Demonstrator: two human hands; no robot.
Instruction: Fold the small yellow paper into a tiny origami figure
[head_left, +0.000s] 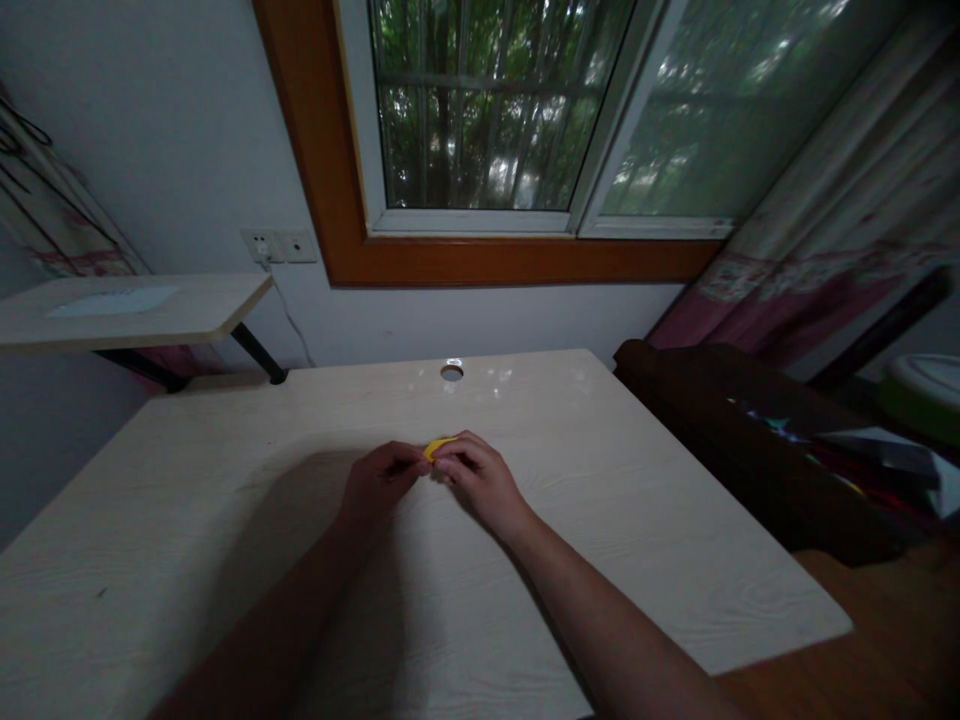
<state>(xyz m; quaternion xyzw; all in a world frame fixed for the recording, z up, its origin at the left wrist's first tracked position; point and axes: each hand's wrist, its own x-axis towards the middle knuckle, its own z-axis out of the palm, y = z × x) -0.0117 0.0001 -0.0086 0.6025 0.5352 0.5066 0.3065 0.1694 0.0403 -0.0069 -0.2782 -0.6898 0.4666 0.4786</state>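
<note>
A small, thin, bright yellow piece [437, 447] is held between my two hands, just above or on the pale wood-grain desk [525, 400]. Most of it is covered by fingers, so its kind and full shape cannot be made out. My right hand [480, 475] pinches it from the right with thumb and fingers. From the left, my left hand [381, 480] has its fingertips pressed together at the piece's lower left end. The fingertips of both hands nearly touch.
A raised shelf [127, 310] on black legs stands at the desk's back left. A round cable hole [452, 373] lies near the back edge. Beyond are a wall socket [279, 246] with a cord and a window [487, 110]. Dark furniture [720, 430] holding items adjoins the right side.
</note>
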